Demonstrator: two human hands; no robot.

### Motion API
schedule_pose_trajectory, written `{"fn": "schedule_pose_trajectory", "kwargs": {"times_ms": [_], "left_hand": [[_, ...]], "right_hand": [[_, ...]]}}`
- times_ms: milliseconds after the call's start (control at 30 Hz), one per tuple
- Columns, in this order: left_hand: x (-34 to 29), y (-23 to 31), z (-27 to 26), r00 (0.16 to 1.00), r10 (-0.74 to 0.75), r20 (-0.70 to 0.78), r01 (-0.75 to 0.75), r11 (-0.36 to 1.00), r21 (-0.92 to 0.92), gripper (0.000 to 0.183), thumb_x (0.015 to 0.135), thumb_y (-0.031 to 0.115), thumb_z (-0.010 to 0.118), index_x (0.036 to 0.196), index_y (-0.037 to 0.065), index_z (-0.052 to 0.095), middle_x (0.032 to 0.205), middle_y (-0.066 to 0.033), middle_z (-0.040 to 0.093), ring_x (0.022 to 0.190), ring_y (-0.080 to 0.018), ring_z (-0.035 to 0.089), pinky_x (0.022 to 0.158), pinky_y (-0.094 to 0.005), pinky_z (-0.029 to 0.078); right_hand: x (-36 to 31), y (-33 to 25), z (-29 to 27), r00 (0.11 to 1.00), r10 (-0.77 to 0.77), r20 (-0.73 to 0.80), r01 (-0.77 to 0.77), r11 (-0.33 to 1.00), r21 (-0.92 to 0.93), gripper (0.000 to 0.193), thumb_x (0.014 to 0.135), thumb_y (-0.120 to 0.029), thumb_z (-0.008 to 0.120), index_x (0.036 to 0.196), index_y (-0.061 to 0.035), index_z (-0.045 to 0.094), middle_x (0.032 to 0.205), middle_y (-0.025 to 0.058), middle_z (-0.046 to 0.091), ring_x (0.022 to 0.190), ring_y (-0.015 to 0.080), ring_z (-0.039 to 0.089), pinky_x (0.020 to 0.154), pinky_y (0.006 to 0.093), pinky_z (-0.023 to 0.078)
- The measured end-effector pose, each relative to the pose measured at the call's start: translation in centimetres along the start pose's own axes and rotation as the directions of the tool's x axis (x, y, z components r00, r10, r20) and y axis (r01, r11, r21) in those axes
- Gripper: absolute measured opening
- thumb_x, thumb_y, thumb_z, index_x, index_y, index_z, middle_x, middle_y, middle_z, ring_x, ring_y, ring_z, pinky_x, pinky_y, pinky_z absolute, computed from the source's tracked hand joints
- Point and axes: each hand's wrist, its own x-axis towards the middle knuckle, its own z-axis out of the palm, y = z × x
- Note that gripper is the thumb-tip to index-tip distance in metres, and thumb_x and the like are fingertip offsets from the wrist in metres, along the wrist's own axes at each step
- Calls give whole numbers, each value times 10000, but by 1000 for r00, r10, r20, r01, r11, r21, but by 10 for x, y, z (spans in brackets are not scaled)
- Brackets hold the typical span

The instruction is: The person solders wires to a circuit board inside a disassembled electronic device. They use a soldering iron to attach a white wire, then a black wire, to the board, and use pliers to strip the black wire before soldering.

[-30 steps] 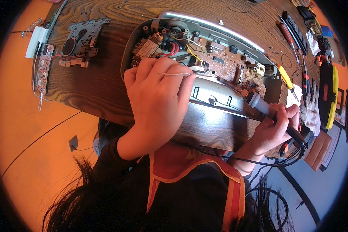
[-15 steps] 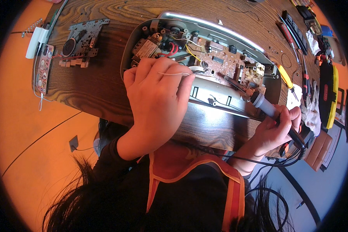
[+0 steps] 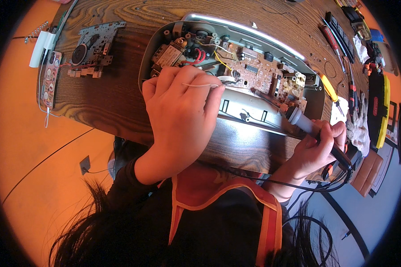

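At the frame's centre our left hand (image 3: 180, 118) rests on the curved grey casing (image 3: 254, 115), fingers pinching a thin pale wire (image 3: 200, 84). Our right hand (image 3: 314, 149), lower right, wraps a grey soldering iron (image 3: 298, 119), its tip at the brown circuit board (image 3: 258, 73) (crowded with small parts). Upper left on the wood-grain tabletop (image 3: 111, 102) lies a metal mechanism (image 3: 91, 49); screwdrivers (image 3: 336, 40) line the right.

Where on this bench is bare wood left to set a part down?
Bare wood lies between the grey mechanism and the open casing, and along the near edge under the left hand. The right side is crowded with screwdrivers and a rag.
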Motion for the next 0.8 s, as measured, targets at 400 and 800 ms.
{"fn": "schedule_pose_trajectory", "kwargs": {"times_ms": [400,800], "left_hand": [[1,1,-1,1000,5,3,-6,1000,5,78,687,91,671,740,100,615,760,-7,580,764,-207,522,685,-309,344],[0,-1,-1,1000,-6,29,5,1000,25,74,687,88,673,733,100,617,767,-15,595,765,-208,525,689,-307,350]], "right_hand": [[0,0,2,999,45,-28,-43,995,89,225,715,-85,511,600,-74,319,491,57,466,424,68,350,437,181,281],[1,-2,6,999,-12,-35,15,995,96,230,715,-54,499,595,-97,308,432,39,408,354,49,265,406,192,254]]}}
